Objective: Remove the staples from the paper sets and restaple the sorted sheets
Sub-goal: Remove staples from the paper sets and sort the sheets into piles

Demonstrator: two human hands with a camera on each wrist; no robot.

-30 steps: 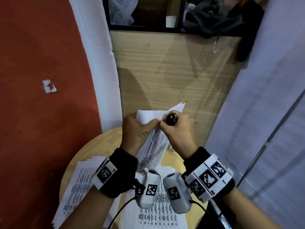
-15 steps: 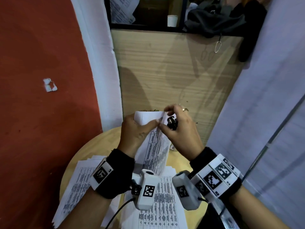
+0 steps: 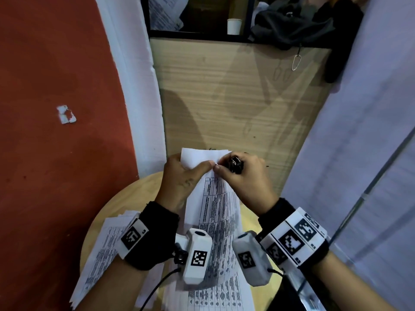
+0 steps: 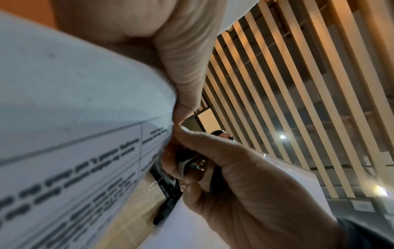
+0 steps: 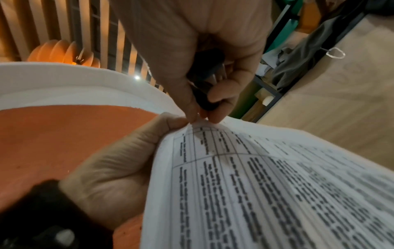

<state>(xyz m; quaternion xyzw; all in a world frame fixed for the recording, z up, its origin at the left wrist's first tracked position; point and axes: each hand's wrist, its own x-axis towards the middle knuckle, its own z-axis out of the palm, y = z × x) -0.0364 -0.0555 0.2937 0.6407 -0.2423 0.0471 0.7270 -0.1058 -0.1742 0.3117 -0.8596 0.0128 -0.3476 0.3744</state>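
Note:
A stapled set of printed sheets (image 3: 213, 209) is held up above the table, with its top page folded back. My left hand (image 3: 182, 176) grips its upper left corner, thumb pressed on the front beside the staple (image 3: 216, 163). My right hand (image 3: 244, 180) holds a small black staple tool (image 3: 235, 164) curled in its palm. Its thumb and forefinger tips pinch the paper corner right at the staple. In the right wrist view the staple tool (image 5: 209, 80) sits inside the curled fingers (image 5: 217, 116) above the printed sheets (image 5: 255, 185). The left wrist view shows the left thumb (image 4: 187, 75) on the paper (image 4: 74, 118).
Under my hands is a round wooden table (image 3: 139, 191) with spread stacks of printed sheets (image 3: 105, 248). A wooden panel (image 3: 235, 97) stands close behind, a red wall (image 3: 56, 153) at left, a pale wall at right. A paper cup (image 3: 234, 26) and dark clothes (image 3: 292, 30) lie on the ledge above.
Half a second ago my right fingers reached over the top edge of the paper. They have curled back down, and thumb and forefinger now pinch at the stapled corner. The left hand keeps its grip.

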